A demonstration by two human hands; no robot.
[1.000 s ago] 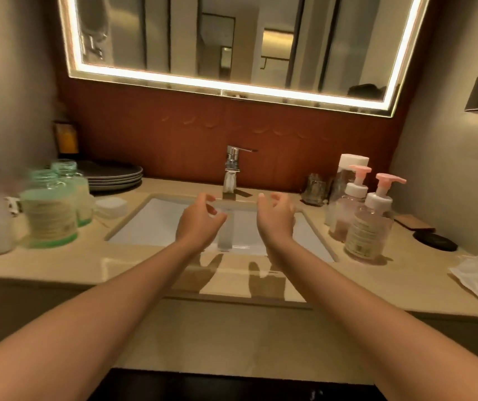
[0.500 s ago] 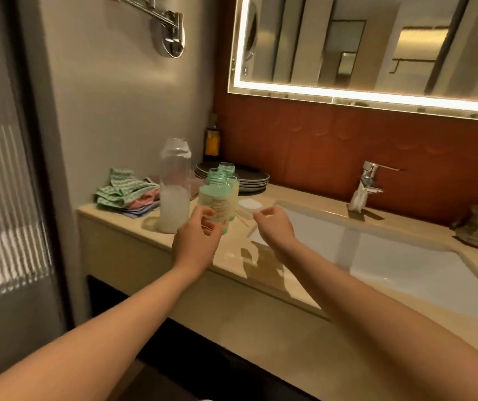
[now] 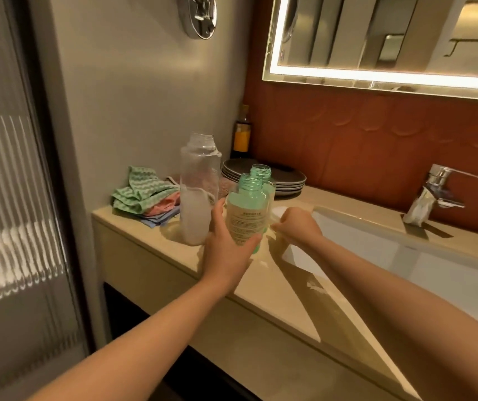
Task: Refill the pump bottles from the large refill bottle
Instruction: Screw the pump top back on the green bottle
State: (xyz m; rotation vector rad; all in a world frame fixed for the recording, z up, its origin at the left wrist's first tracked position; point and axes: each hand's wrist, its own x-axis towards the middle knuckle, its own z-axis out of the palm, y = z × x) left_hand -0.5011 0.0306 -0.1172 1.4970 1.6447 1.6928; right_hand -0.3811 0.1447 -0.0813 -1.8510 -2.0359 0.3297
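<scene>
Two green bottles with open necks are at the left end of the counter (image 3: 261, 287), one right behind the other. My left hand (image 3: 226, 250) grips the near green bottle (image 3: 246, 215) low on its body, the thumb up its left side and the fingers (image 3: 253, 241) wrapped round under the label. I cannot tell whether its base sits on the counter or is just off it. The far green bottle (image 3: 263, 173) stands upright close behind it, mostly hidden.

The large refill bottle (image 3: 200, 195) stands just left of my left hand, clear, uncapped, with whitish liquid filling only its lower part. It is beside the near green bottle, and I cannot tell if they touch.

My right hand (image 3: 298, 225) is down by the counter at the left rim of the sink (image 3: 376, 256), just right of the green bottles, knuckles toward me and fingers curled in. Whether it holds anything I cannot tell.

Folded cloths (image 3: 142, 195) lie against the wall behind the refill bottle. A stack of dark plates (image 3: 288, 180) sits behind the green bottles, with a dark bottle (image 3: 242, 137) in the corner. The tap (image 3: 434, 192) is at the far side of the sink, under the lit mirror (image 3: 391, 39).
</scene>
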